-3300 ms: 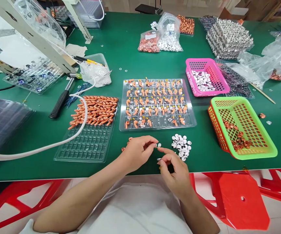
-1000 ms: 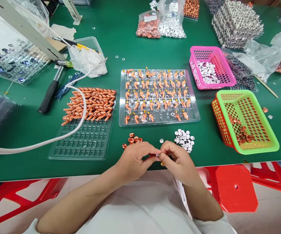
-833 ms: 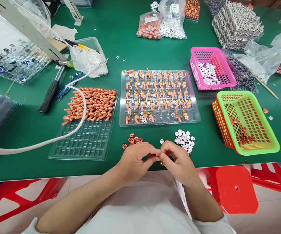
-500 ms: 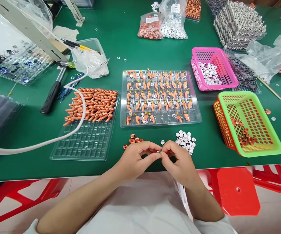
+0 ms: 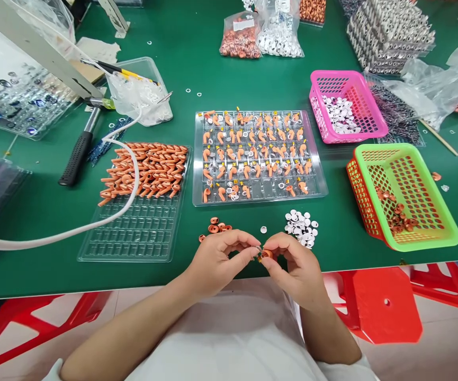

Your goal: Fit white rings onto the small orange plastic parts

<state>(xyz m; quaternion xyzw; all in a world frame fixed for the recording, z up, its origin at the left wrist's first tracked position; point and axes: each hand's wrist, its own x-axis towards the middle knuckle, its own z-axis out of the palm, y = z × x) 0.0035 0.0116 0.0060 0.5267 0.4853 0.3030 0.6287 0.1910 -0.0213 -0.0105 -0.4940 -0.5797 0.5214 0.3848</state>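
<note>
- As the head view looks down on the green tabletop (image 5: 248, 79), the bare left hand (image 5: 218, 264) and the bare right hand (image 5: 299, 269) come together near its front edge.
- Left thumb and forefinger pinch a tiny, thin silvery piece (image 5: 259, 248), too small to make out fully.
- Right thumb and fingers grip a small, rounded copper-orange shell (image 5: 267, 254), between the two hands; whether it touches the silvery piece I cannot tell.
- Just beyond the left hand lie loose copper-orange cup-shaped parts (image 5: 214, 228); past the fingertips, a lone white disc (image 5: 263, 229); beyond the right hand, a pile of round white discs (image 5: 300, 229).
- Farther off, a clear plastic tray (image 5: 260, 201) carries curved orange pieces.
- To the right, a lime-green perforated plastic basket (image 5: 427, 244) holds copper-coloured parts, and a pink perforated plastic basket (image 5: 346, 139) behind it holds white pieces.
</note>
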